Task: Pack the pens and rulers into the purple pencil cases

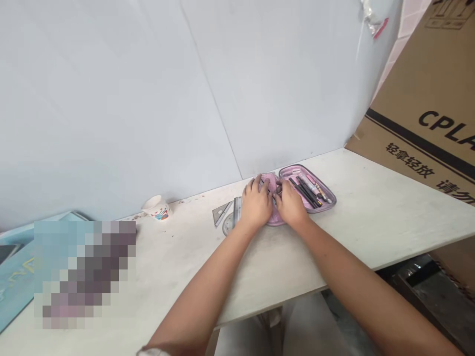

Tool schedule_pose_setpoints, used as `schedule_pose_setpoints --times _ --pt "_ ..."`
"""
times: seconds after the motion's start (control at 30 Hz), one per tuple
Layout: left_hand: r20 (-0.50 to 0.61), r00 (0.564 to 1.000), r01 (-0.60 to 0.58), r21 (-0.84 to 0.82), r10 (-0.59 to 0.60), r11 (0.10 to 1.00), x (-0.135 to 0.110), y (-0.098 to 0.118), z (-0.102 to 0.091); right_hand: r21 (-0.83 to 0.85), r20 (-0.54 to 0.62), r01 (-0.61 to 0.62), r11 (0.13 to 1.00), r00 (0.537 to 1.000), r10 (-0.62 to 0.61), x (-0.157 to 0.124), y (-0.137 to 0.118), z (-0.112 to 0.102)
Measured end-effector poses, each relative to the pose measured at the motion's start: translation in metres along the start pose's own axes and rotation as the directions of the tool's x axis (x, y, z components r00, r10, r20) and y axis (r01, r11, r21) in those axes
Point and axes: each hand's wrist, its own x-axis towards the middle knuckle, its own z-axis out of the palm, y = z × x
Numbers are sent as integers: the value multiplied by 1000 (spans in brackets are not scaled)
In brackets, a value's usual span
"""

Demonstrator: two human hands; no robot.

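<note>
An open pink pencil case lies flat on the white table by the pale wall. Its right half holds several pens. My left hand rests on the case's left half with the fingers stretched forward over it. My right hand lies beside it on the same half, fingers curled toward the middle of the case. What the right fingers pinch, if anything, is hidden.
Clear plastic rulers, a set square and a protractor lie just left of my left hand. A small paper cup stands farther left. A big cardboard box leans at the right. A bluish board lies at the far left.
</note>
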Motion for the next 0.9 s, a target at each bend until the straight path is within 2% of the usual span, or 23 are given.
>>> schedule_pose_setpoints --times 0.13,0.23,0.4,0.5,0.63,0.8,0.9 --pt "191 980 49 1 -48 999 8 4 20 -266 167 -13 964 984 60 3 -3 -3" --pt "291 956 44 -46 -28 998 11 6 25 -340 217 27 940 975 51 3 -5 -7" --pt "290 956 91 -144 -46 985 11 7 25 -391 281 79 917 959 37 2 -1 -9" --pt "256 963 141 -228 -80 963 5 1 20 -415 300 107 904 954 24 1 2 -8" --pt "194 976 154 -266 -103 952 -13 -26 5 -437 285 125 891 959 5 -1 5 -7" --pt "254 949 232 -164 -186 959 -53 -79 -13 -442 223 140 886 974 -43 -7 11 -8" --pt "320 938 177 -102 -136 979 -81 -99 -16 -456 152 163 875 983 -104 -10 9 -10"
